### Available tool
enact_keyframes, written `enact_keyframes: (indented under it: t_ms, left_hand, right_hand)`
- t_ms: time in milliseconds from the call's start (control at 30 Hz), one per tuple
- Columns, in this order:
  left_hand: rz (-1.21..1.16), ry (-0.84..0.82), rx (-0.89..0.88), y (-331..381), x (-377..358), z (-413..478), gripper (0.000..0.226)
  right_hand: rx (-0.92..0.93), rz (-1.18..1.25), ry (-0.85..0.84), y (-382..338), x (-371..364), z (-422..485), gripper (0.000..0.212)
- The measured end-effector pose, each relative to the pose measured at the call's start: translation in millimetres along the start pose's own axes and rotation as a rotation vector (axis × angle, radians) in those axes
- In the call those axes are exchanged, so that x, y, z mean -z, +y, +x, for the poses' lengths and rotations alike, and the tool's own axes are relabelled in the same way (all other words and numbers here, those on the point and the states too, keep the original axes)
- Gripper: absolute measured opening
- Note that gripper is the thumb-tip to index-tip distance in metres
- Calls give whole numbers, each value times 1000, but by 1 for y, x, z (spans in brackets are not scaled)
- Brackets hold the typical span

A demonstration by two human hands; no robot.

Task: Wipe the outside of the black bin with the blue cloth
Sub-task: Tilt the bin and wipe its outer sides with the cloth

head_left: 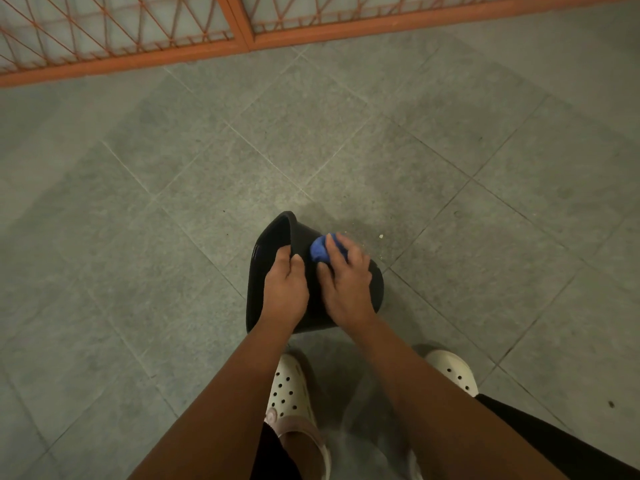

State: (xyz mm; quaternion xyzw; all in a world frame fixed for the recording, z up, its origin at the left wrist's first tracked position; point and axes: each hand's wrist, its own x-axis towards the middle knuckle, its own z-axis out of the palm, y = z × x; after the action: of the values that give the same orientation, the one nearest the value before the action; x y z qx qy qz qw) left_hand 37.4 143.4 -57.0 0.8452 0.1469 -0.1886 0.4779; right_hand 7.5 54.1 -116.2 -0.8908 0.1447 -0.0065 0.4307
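The black bin [375,287] is tipped on its side over the grey floor, its open mouth facing left. My left hand [285,289] grips the bin's rim, fingers inside and thumb on the outer wall. My right hand [346,282] presses a bunched blue cloth [320,251] against the outside wall of the bin, near the top of the tilted side. Most of the cloth is hidden under my fingers.
Grey floor tiles [311,150] spread all around. An orange metal gate [235,32] with a lattice runs along the far edge. My feet in white clogs [291,389] stand just behind the bin. Small crumbs [381,236] lie on the floor right of the bin.
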Motion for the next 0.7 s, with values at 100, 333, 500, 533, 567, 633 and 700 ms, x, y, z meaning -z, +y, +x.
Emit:
enact_keyframes:
  t_ms: [100, 333, 500, 533, 567, 633, 700]
  left_hand:
    - [-21, 13, -3, 1, -1, 4, 30]
    - [158, 128, -60, 3, -4, 9, 34]
    - [188, 126, -89, 0, -5, 6, 33]
    - [199, 130, -94, -1, -5, 6, 33]
    - [212, 136, -102, -1, -7, 5, 33]
    - [244, 149, -116, 0, -8, 3, 34]
    - [263, 150, -119, 0, -9, 2, 34]
  right_hand:
    - [50, 131, -9, 15, 7, -6, 52]
    - [57, 136, 169, 11, -14, -35, 40]
    - [76, 105, 155, -4, -17, -14, 42]
    - [68, 72, 122, -3, -15, -8, 43]
    - [50, 40, 88, 1, -12, -4, 45]
    - [-34, 13, 50, 6, -7, -1, 49]
    - [-136, -1, 77, 4, -7, -8, 52]
